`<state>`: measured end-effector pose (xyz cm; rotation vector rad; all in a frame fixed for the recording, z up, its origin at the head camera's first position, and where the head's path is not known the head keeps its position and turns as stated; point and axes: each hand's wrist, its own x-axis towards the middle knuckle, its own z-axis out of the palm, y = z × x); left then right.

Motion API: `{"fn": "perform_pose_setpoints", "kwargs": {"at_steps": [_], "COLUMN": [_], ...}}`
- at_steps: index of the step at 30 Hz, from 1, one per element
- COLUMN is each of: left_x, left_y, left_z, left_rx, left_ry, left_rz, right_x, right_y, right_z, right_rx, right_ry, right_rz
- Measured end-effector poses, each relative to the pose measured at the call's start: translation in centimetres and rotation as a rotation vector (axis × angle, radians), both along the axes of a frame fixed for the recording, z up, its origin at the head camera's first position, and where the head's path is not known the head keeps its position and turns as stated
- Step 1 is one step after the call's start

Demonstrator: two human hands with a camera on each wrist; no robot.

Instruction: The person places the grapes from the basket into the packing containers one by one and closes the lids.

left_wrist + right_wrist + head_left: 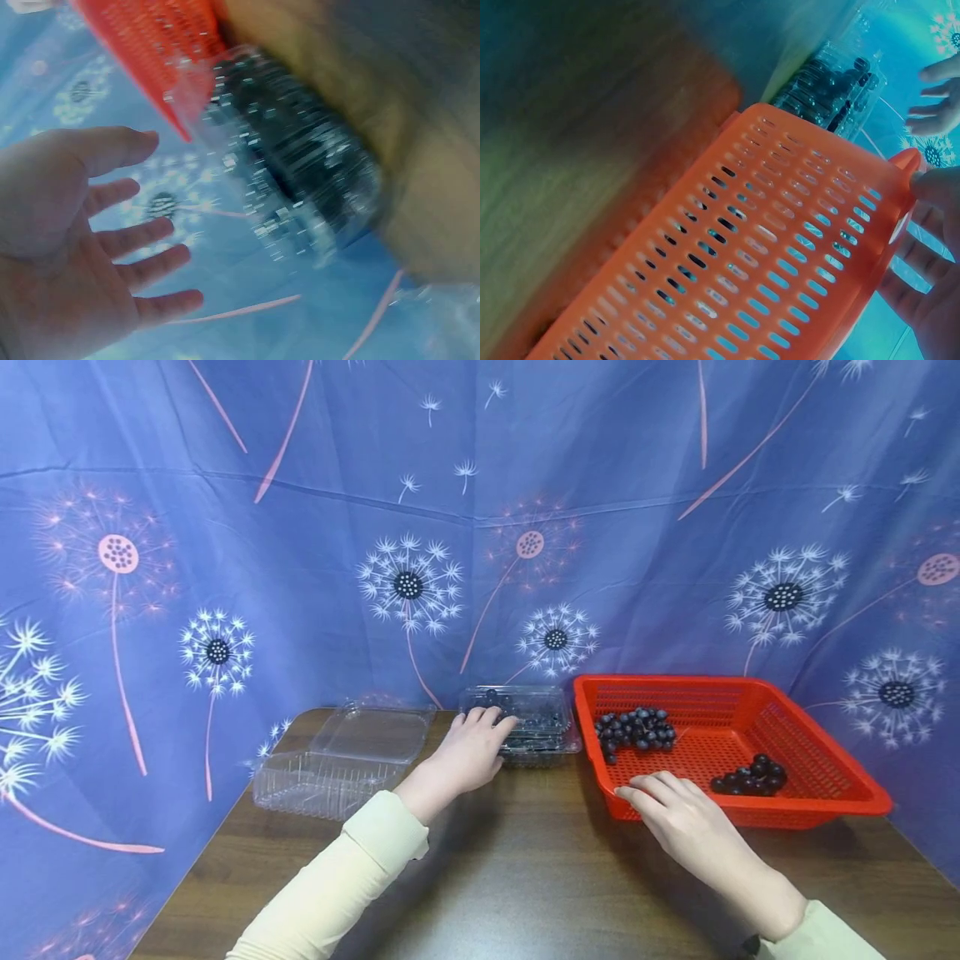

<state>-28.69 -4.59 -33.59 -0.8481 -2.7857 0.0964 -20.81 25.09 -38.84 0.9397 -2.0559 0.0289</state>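
Note:
My left hand point(467, 750) reaches over the table towards a clear plastic clamshell point(536, 700) of dark grapes. In the left wrist view its fingers are spread and the palm is bare, apart from the grape pack point(300, 150), which is blurred. My right hand point(693, 827) is at the near left corner of the red slotted basket point(817, 752). In the right wrist view, the thumb lies by the basket's rim point(907, 161) and the loosely bent fingers pass behind it. Inside the basket are two bunches of dark grapes point(637, 729), point(752, 777).
An open clear clamshell point(330, 785) stands at the left of the wooden table point(517, 877), its lid folded back. Behind the table hangs a blue cloth point(315, 568) with a dandelion print. The filled clamshell stands close to the basket's left side.

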Motion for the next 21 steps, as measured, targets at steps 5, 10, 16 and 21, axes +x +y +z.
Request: {"fn": "perform_pose_setpoints", "kwargs": {"at_steps": [5, 10, 16, 21], "left_x": [1.8, 2.9, 3.2, 3.3], "left_y": [-1.5, -3.8, -7.2, -9.8], "left_z": [2.1, 3.7, 5.0, 6.0], "left_rx": [0.020, 0.034, 0.057, 0.065], "left_ry": [0.047, 0.068, 0.098, 0.049], "left_rz": [-0.013, -0.014, 0.007, 0.071], "right_x": [0.1, 0.1, -0.4, -1.0], "right_y": [0.2, 0.6, 1.1, 1.8], "right_z": [0.7, 1.3, 2.1, 3.1], "right_rx": [0.054, 0.109, 0.113, 0.086], "right_ry": [-0.058, -0.137, -0.162, -0.179], "right_rz": [-0.008, -0.021, 0.029, 0.064]}}
